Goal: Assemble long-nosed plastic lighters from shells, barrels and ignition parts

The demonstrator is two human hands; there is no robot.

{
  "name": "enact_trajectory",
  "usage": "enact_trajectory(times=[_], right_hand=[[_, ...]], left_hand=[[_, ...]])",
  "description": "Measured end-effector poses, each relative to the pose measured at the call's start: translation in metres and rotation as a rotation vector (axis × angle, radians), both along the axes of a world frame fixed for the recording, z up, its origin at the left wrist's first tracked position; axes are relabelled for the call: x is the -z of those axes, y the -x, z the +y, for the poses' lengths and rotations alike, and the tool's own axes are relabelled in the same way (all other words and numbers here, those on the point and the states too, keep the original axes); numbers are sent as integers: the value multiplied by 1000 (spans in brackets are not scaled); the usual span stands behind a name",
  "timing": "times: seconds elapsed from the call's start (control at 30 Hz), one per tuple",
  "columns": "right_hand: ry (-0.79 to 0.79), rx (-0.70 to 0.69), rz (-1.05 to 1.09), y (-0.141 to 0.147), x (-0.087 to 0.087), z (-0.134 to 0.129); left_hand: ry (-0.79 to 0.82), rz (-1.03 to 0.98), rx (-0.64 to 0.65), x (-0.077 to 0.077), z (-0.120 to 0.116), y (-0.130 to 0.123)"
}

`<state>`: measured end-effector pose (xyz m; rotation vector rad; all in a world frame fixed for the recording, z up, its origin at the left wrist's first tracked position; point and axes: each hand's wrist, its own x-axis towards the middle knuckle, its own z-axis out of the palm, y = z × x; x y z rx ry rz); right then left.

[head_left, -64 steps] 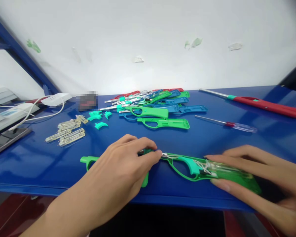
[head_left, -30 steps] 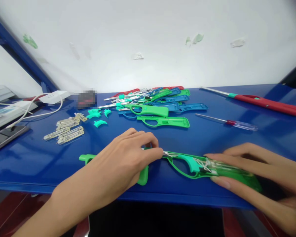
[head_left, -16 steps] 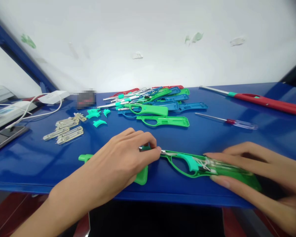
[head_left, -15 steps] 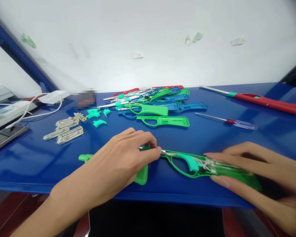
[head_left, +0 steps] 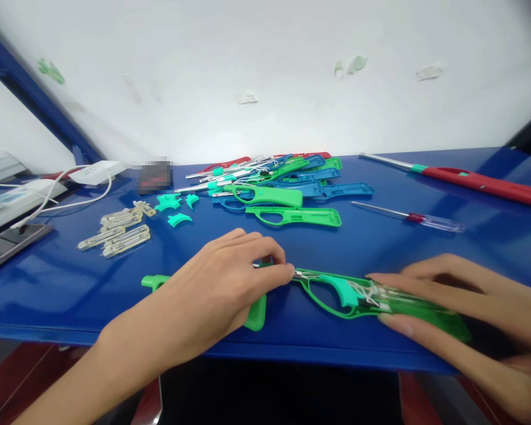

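A green lighter half-shell (head_left: 321, 305) lies open side up near the table's front edge, with a teal trigger (head_left: 346, 291), white wires and a clear tank (head_left: 407, 295) inside. My left hand (head_left: 230, 289) pinches the metal rod at the shell's narrow left end. My right hand (head_left: 464, 307) grips the handle end between thumb and fingers, over the tank. Another green shell (head_left: 257, 314) lies under my left hand and is mostly hidden by it.
Behind lies a pile of green, blue and red shells (head_left: 265, 198) with metal rods. Teal triggers (head_left: 179, 219) and clear tanks (head_left: 126, 239) sit to the left, beside a phone (head_left: 13, 245) and a white cable. A screwdriver (head_left: 438, 222) and red lighter (head_left: 482, 184) are at right.
My left hand has shifted slightly right along the rod, towards the shell. My right hand keeps its grip, almost unmoved.
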<state>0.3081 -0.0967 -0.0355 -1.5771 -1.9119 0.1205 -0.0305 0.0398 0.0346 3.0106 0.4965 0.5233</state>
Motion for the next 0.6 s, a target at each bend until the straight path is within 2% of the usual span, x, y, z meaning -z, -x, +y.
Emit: enact_trajectory(times=[0.2, 0.6], right_hand=[[-2, 11, -2, 1, -2, 0], [-12, 1, -15, 2, -1, 1]], left_hand=[[-57, 20, -2, -1, -5, 0], [37, 31, -28, -4, -7, -3]])
